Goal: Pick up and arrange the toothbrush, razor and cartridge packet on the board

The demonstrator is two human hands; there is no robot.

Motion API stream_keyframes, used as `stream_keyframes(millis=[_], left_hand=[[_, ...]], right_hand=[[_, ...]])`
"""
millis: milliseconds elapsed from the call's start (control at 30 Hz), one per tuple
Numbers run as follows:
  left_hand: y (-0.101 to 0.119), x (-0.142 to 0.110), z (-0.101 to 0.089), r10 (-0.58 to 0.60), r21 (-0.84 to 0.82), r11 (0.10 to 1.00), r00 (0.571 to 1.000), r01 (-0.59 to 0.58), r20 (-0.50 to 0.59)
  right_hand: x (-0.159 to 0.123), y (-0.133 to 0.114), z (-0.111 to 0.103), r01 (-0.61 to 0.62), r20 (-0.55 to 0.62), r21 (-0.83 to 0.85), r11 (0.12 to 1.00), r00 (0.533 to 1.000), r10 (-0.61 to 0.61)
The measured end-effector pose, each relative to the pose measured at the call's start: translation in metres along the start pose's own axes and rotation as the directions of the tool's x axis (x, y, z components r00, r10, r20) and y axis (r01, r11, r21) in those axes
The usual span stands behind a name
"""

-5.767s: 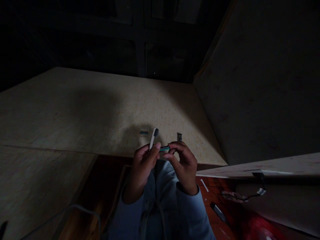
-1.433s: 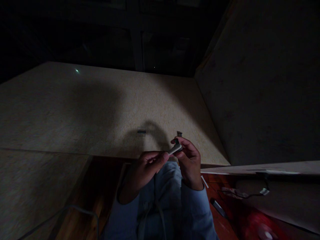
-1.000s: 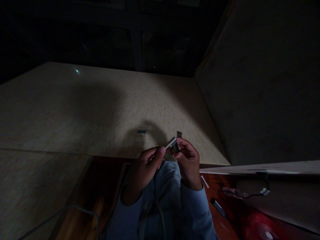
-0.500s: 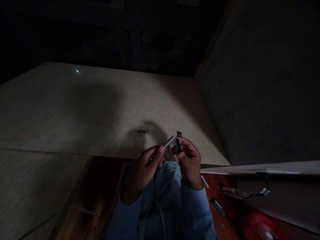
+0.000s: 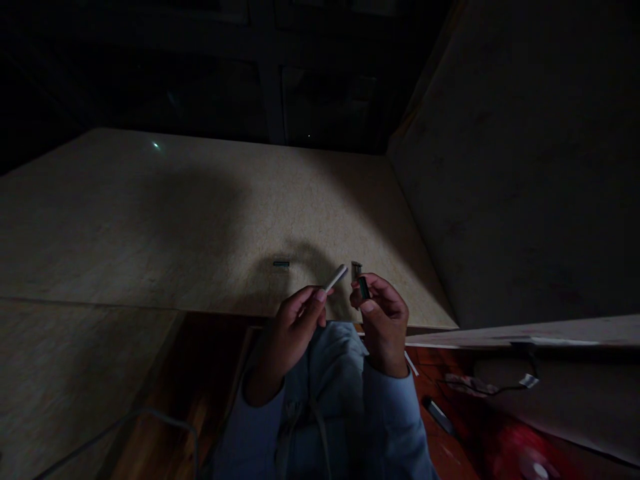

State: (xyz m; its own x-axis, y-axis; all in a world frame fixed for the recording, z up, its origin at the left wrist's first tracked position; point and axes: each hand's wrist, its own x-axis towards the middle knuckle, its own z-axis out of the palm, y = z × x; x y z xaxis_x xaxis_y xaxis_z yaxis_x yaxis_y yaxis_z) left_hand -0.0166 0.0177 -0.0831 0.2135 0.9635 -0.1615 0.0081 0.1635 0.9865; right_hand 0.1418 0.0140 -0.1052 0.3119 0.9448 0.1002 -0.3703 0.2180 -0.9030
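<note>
Left hand (image 5: 297,323): fingers pinching brush (image 5: 335,279)
Right hand (image 5: 385,323): fingers pinching block (image 5: 364,288)
Brush-to-block gap: widened, by table's (image 5: 325,193) near edge; brush contact apparently paused

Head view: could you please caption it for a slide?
Left hand holding white toothbrush, right hand small green-black piece.
</note>
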Motion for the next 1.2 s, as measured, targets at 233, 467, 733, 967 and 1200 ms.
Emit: stream_keyframes(millis=[233,467,733,967,1200], left_hand=[[0.003,0.001,0.008,-0.002,-0.032,0.999,1.0,0.002,0.007],[-0.004,0.005,0.016,0.033,-0.011,0.999,0.996,-0.034,-0.081],[-0.016,0.008,0.027,-0.029,-0.041,0.999,0.996,0.026,-0.088],[-0.01,0.008,0.036,-0.054,-0.029,0.998,0.995,0.052,-0.088],[-0.023,0.016,0.041,0.059,0.189,0.982,0.986,-0.03,-0.153]], right_hand=[[0.0,-0.006,-0.005,0.042,-0.007,-0.008,0.999,0.999,-0.042],[0.001,-0.016,-0.009,0.058,-0.064,0.045,0.997,0.996,-0.055],[0.003,-0.02,-0.02,0.079,-0.104,0.063,0.995,0.992,-0.072],[0.002,-0.023,-0.029,0.061,-0.132,0.032,0.998,0.99,-0.056],[0.002,-0.027,-0.035,0.031,-0.129,0.005,1.0,0.991,-0.03]])
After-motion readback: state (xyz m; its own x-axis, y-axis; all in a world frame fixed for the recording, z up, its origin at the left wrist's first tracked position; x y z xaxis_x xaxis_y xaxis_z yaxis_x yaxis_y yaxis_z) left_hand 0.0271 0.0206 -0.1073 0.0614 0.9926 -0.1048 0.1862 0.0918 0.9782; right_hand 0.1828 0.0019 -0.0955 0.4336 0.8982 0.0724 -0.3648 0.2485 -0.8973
